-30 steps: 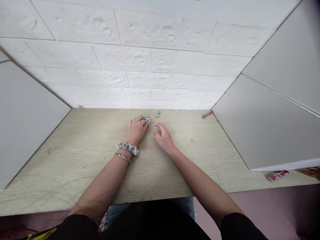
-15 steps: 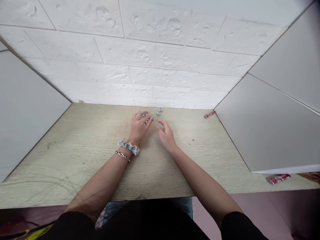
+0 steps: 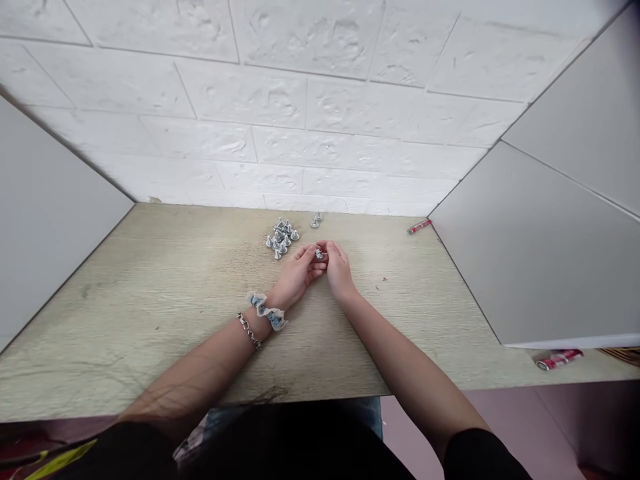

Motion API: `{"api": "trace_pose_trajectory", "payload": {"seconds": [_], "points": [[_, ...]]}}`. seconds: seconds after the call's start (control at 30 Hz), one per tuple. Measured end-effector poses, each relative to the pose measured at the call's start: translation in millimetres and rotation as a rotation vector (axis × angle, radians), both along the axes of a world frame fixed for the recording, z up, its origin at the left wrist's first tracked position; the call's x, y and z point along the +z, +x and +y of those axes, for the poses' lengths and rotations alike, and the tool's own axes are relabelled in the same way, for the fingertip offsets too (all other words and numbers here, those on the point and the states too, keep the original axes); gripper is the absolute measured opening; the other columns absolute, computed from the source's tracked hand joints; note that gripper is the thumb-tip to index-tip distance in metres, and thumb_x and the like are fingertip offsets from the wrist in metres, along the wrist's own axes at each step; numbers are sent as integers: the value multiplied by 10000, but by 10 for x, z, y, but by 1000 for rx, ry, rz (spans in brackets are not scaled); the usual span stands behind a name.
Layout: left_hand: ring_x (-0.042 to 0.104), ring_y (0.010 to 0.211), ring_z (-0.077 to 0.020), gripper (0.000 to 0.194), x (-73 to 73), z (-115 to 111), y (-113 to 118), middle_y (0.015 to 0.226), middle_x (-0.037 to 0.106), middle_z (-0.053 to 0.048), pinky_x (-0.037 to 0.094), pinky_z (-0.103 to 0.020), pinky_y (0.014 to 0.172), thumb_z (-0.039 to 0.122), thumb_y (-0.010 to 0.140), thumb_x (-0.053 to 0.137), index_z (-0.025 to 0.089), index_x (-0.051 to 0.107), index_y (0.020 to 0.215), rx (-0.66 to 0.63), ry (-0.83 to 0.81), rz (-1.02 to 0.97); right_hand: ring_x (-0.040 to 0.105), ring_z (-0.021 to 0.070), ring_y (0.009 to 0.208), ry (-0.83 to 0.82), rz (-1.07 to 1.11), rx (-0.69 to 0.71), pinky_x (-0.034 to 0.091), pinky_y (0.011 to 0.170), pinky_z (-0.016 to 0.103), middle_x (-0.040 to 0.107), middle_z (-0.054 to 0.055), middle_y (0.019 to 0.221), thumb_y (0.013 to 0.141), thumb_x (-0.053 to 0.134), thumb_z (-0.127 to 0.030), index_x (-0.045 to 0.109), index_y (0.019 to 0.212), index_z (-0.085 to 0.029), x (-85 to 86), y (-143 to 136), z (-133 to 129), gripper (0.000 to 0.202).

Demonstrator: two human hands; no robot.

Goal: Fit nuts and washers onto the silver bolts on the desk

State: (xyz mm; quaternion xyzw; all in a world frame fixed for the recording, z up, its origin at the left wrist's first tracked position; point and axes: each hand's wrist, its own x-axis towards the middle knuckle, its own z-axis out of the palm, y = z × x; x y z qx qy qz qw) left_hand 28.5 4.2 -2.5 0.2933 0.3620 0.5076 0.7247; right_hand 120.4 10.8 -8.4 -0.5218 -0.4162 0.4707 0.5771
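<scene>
Both hands meet over the middle of the table. A small silver bolt (image 3: 319,253) shows between their fingertips. My left hand (image 3: 295,275), turned partly palm up with the thumb on top, is closed on the bolt. My right hand (image 3: 340,270) curls in from the other side, its fingertips at the same bolt and partly hidden. Just beyond my left hand lies a pile of several silver bolts (image 3: 283,237) with washer-like flanges. Farther back, close to the wall, stands a small separate group of bolts (image 3: 317,221).
A white brick-patterned wall (image 3: 280,147) closes off the back, with grey panels (image 3: 525,253) at the sides. One red battery (image 3: 419,227) lies by the right panel. Another red battery (image 3: 559,359) sits near the front right edge, beside a woven basket edge (image 3: 623,355).
My left hand has left the bolt pile, moving right and toward me, and now meets my right hand with a bolt between them. The pile is uncovered.
</scene>
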Motion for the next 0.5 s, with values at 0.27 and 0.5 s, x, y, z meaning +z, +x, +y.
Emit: {"api": "trace_pose_trajectory", "payload": {"seconds": [0.27, 0.5], "points": [[541, 497, -24, 175, -12, 40, -14, 703, 624, -7, 473, -106, 488, 209, 889, 472, 136, 631, 900, -3, -63, 7, 579, 145, 724, 8, -37, 47, 485, 685, 264, 628, 28, 775, 815, 389, -398, 567, 787, -180, -74, -8, 29, 283], [610, 670, -53, 186, -31, 77, -22, 818, 665, -47, 514, -111, 637, 125, 851, 480, 106, 662, 818, 19, -90, -18, 594, 148, 769, -27, -3, 77, 485, 733, 276, 648, 30, 808, 807, 394, -371, 594, 795, -181, -135, 27, 104, 276]]}}
